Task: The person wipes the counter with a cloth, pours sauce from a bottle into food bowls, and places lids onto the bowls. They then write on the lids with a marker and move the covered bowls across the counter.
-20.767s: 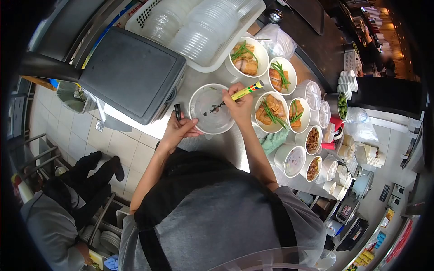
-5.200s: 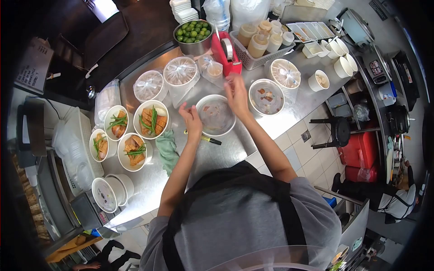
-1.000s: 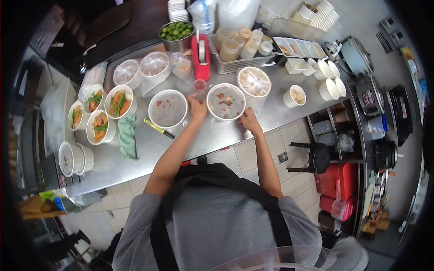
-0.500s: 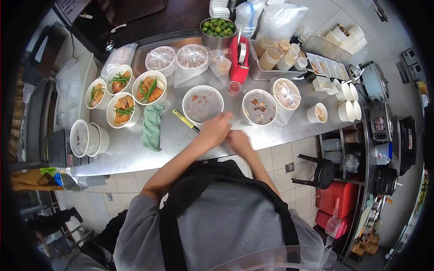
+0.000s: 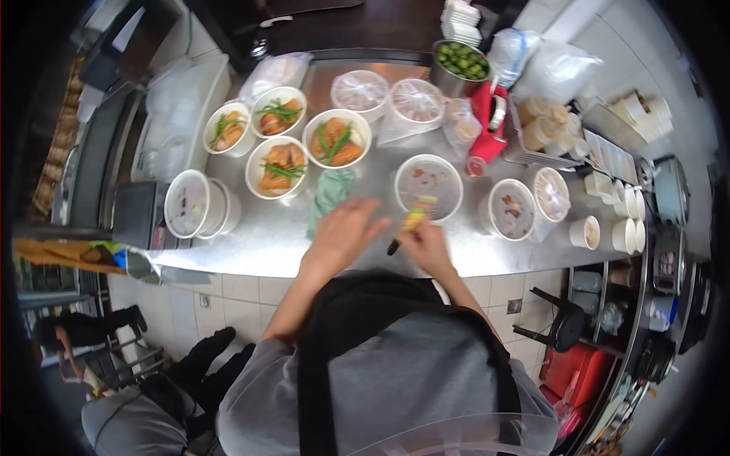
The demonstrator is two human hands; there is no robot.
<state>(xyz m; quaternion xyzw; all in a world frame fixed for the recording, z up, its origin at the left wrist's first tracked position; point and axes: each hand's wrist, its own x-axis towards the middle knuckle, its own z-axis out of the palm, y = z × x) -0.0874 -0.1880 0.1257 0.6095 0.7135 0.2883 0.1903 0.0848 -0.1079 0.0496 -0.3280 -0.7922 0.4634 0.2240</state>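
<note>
My right hand (image 5: 427, 247) is closed round a yellow marker (image 5: 419, 212) with a black end, held near the front of the steel counter. Just beyond it stands a white bowl (image 5: 430, 187) with a clear lid and brownish bits visible inside. My left hand (image 5: 342, 232) holds nothing; its fingers are apart and slightly blurred, partly covering a crumpled green cloth (image 5: 331, 191). To the right is a second clear-lidded bowl (image 5: 510, 211) with similar bits, beside a bagged bowl (image 5: 551, 193).
Several open bowls of meat and green beans (image 5: 337, 138) stand at left, near stacked lidded bowls (image 5: 190, 204). Behind are a pot of green limes (image 5: 461, 61), a red tape dispenser (image 5: 489, 121) and a basket of bottles (image 5: 544, 129). Another person (image 5: 141, 418) is at lower left.
The marker, which lay on the counter left of the nearer lidded bowl, is now in my right hand. My hands have parted, the left moving toward the cloth. The view has turned left.
</note>
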